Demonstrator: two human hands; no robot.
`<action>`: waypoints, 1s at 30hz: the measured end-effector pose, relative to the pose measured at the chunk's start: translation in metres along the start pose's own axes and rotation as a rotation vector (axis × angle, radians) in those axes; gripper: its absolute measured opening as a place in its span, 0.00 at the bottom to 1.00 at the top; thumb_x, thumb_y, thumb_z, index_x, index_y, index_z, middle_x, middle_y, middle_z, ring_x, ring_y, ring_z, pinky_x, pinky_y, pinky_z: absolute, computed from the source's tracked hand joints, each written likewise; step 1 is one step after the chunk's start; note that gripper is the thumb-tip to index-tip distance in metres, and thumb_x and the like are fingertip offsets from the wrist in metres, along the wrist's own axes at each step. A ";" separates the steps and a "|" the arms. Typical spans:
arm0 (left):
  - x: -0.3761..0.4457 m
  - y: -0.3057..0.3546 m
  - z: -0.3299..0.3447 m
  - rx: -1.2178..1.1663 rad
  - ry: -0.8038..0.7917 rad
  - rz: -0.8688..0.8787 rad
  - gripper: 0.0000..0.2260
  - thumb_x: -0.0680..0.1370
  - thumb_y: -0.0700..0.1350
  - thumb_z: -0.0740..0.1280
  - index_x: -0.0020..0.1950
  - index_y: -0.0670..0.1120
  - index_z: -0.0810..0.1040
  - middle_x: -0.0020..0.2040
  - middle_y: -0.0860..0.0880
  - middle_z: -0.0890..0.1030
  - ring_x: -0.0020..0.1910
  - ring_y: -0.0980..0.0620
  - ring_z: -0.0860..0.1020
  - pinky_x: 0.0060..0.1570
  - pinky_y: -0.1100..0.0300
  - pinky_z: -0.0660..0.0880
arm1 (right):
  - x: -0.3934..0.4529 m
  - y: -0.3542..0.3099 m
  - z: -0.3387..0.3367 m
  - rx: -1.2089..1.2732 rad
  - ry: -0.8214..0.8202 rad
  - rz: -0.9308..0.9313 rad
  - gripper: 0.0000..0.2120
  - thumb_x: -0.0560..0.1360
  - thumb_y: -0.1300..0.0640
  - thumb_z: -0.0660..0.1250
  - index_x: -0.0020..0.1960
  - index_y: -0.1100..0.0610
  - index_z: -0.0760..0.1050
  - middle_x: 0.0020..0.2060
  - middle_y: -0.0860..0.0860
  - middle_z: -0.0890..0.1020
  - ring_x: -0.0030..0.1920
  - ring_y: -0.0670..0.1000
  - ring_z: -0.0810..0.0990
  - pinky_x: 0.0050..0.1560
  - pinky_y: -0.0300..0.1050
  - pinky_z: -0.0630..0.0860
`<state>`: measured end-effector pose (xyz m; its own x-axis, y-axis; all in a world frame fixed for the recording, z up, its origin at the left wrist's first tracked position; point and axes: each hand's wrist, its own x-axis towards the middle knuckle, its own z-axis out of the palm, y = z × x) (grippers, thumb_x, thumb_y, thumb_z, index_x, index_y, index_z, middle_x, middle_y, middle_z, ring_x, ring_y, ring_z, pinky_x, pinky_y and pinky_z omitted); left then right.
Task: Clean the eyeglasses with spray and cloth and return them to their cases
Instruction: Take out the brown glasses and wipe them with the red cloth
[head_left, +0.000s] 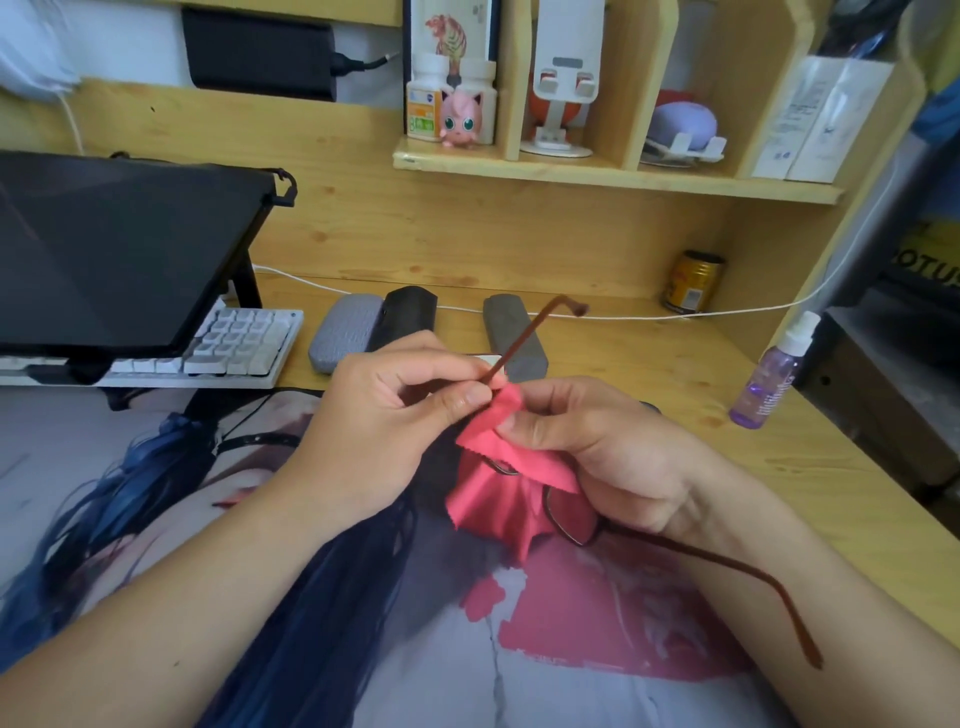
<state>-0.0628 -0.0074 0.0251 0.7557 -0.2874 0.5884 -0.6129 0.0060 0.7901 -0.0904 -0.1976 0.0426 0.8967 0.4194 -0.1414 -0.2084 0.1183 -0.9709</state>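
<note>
Left hand (395, 415) grip: pinches glasses (569, 525) arm | Right hand (587, 447) grip: pinches pink cloth (493, 488) round lens | Glasses: between both grips, above worktop (649, 364) | Handling: light, thin, bendable frame; hold at rim, not arm tips.

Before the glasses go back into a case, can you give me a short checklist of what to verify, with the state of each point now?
1. Eyeglasses held securely: ok, left hand pinches one temple, right hand holds the frame through the pink cloth.
2. Lenses clean: cannot tell, the cloth covers them.
3. Temples folded for the case: not ok, both stand open.
4. A case open and ready: not ok, the light grey case, black case and dark grey case appear shut.
5. Spray bottle out of the way: ok, upright at the right.
</note>
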 end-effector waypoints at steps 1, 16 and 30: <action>0.000 0.001 -0.002 -0.002 -0.004 0.004 0.09 0.74 0.41 0.72 0.48 0.55 0.87 0.44 0.53 0.83 0.46 0.54 0.83 0.50 0.63 0.77 | -0.002 -0.002 -0.001 -0.003 -0.015 0.020 0.19 0.71 0.64 0.73 0.59 0.70 0.78 0.46 0.59 0.83 0.44 0.55 0.82 0.49 0.44 0.80; 0.002 -0.001 -0.001 -0.026 -0.032 -0.024 0.06 0.72 0.48 0.74 0.47 0.55 0.88 0.43 0.52 0.84 0.45 0.54 0.83 0.49 0.63 0.77 | 0.001 0.000 0.003 0.048 0.034 -0.013 0.18 0.71 0.67 0.69 0.60 0.73 0.76 0.46 0.64 0.82 0.39 0.55 0.83 0.42 0.44 0.82; -0.002 -0.002 0.004 -0.009 -0.122 0.002 0.06 0.73 0.40 0.74 0.46 0.49 0.87 0.42 0.48 0.81 0.42 0.55 0.81 0.47 0.63 0.76 | -0.001 0.001 0.004 -0.238 -0.099 0.018 0.10 0.65 0.70 0.73 0.47 0.66 0.79 0.45 0.69 0.81 0.48 0.66 0.83 0.53 0.58 0.79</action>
<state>-0.0637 -0.0104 0.0213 0.7207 -0.4019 0.5649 -0.6117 0.0146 0.7909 -0.0929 -0.1943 0.0423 0.8487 0.5067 -0.1513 -0.1161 -0.1006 -0.9881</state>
